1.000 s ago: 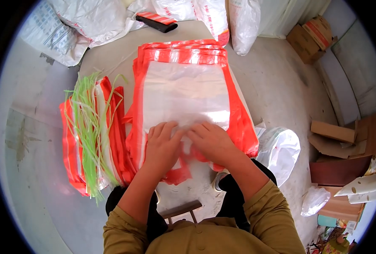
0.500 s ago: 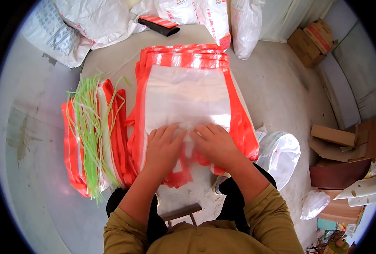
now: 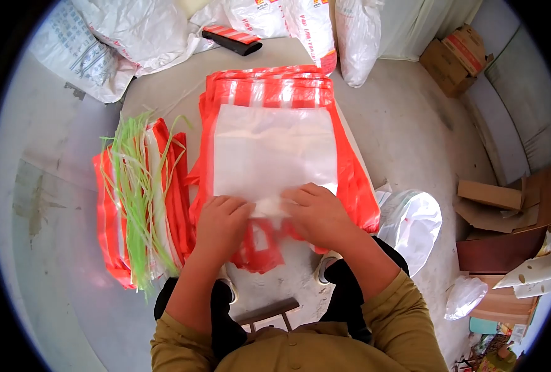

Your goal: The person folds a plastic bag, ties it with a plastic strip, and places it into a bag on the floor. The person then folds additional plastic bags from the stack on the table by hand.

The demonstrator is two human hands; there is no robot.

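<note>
A translucent white plastic sheet lies on a stack of red-and-white striped plastic bags on the table. My left hand is at the sheet's near left edge, its fingers curled together on it. Near the middle of the same edge is my right hand, its fingertips blurred by motion. Red plastic handles hang between and below the hands. Left of the stack, green strips lie over another bundle of red bags.
White sacks and a black roll with red stripes are at the far side. A white bag stands right of the table. Cardboard boxes sit farther right. A stool is between my legs.
The white sheet has moved toward me, showing more of the red bags beyond its far edge. My left hand has moved slightly nearer and left, its fingers now more curled.
</note>
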